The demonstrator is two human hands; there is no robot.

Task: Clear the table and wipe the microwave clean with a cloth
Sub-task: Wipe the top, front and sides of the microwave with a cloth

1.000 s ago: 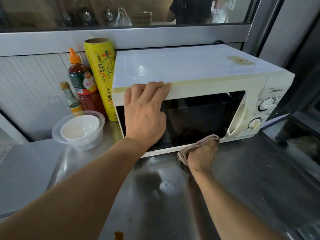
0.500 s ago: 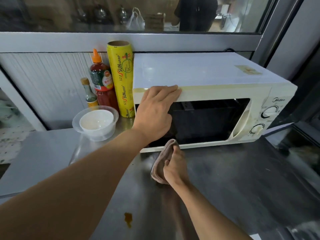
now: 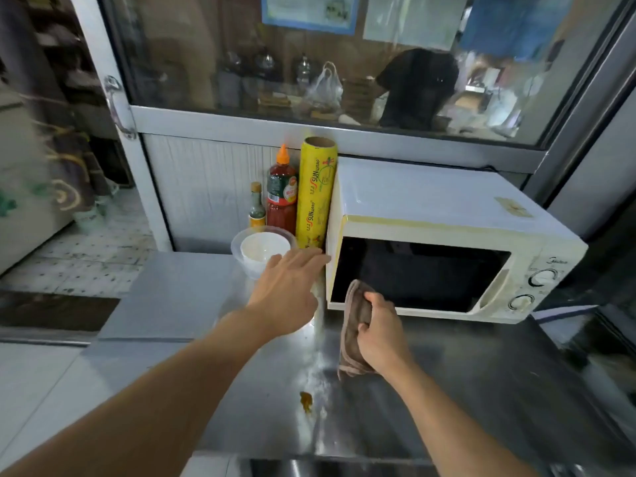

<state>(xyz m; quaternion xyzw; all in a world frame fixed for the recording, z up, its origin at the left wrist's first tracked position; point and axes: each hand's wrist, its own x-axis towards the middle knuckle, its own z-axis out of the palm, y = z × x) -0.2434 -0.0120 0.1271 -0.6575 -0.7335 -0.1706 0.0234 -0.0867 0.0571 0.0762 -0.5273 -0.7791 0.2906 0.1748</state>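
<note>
A cream-white microwave (image 3: 430, 204) with a dark door window stands on the steel table (image 3: 447, 390) against the back wall. My right hand (image 3: 382, 333) grips a brownish cloth (image 3: 354, 325) at the door's lower left corner; the cloth hangs down toward the tabletop. My left hand (image 3: 289, 287) is stretched out with straight fingers, just left of the microwave's left side, fingertips close to its front corner. I cannot tell whether they touch it.
Left of the microwave stand a yellow roll of cling wrap (image 3: 315, 194), a red sauce bottle (image 3: 281, 194), a small bottle (image 3: 256, 210) and a clear plastic bowl (image 3: 254, 249). A brown spill (image 3: 305, 401) marks the table near its front. A glass window runs behind.
My left hand came off the microwave's top edge and dropped to its left side. My right hand moved the cloth left along the door's bottom to the lower left corner. My view pulled back.
</note>
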